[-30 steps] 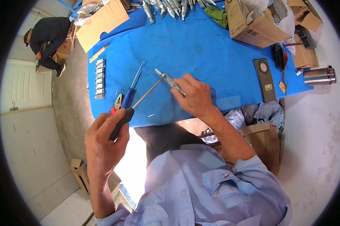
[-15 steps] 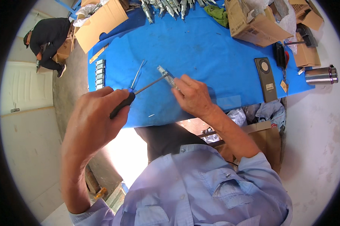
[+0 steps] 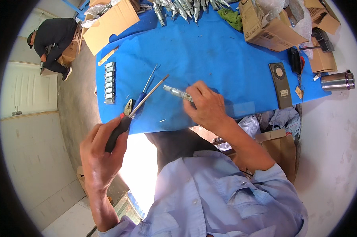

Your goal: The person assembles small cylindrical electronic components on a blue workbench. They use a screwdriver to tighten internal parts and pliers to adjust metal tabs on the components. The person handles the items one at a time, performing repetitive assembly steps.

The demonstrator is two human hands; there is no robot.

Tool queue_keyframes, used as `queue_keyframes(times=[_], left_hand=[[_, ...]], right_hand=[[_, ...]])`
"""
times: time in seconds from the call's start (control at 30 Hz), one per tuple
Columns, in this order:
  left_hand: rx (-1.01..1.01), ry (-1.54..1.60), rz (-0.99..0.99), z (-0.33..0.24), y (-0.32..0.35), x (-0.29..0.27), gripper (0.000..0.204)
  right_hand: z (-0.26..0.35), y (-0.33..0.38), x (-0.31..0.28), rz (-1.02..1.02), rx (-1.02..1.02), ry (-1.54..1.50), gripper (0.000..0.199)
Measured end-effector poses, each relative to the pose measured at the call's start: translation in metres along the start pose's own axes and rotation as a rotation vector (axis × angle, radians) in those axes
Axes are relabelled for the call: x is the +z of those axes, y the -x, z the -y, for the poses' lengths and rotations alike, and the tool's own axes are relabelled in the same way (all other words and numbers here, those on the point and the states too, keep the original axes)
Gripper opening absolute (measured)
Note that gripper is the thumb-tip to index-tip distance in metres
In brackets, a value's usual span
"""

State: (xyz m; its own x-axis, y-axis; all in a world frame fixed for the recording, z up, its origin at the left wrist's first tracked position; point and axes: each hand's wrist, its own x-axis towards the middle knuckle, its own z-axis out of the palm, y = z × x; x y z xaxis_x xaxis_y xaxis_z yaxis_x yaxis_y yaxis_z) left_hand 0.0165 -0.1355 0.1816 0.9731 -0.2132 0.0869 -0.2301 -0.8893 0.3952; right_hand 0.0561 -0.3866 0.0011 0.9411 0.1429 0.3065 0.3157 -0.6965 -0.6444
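Observation:
My left hand [image 3: 101,152], at the table's near left edge, is closed round the black handle of a screwdriver [image 3: 149,94]. Its long shaft slants up to the right, with the tip just left of a slim silver metal part [image 3: 175,91] and apart from it. My right hand [image 3: 207,103] grips that part by its near right end, so the fingers hide that end. Under the shaft lie a pair of pliers [image 3: 129,106] and a second screwdriver [image 3: 151,77] with a blue handle, both partly covered. A small white pin [image 3: 162,120] rests near the front edge.
At the left stands a row of small silver blocks [image 3: 109,83]. Many metal parts [image 3: 182,10] are heaped at the far edge, between cardboard boxes [image 3: 265,29]. A phone [image 3: 280,85] and a steel flask [image 3: 337,81] are on the right. Another person [image 3: 54,39] crouches far left.
My left hand has drawn back toward me, lifting the screwdriver's tip off the metal part and uncovering the pliers. The part in my right hand has turned to lie flatter.

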Motion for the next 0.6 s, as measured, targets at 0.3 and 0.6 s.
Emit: queue_keyframes(times=[0.3, 0.6], left_hand=[[-0.040, 0.183, 0.024, 0.001, 0.072, 0.017, 0.038], [-0.023, 0.254, 0.112, 0.000, 0.113, 0.040, 0.038]], right_hand=[[0.012, 0.082, -0.041, 0.275, 0.348, -0.119, 0.038], [0.015, 0.118, -0.017, 0.172, 0.652, -0.628, 0.029]])
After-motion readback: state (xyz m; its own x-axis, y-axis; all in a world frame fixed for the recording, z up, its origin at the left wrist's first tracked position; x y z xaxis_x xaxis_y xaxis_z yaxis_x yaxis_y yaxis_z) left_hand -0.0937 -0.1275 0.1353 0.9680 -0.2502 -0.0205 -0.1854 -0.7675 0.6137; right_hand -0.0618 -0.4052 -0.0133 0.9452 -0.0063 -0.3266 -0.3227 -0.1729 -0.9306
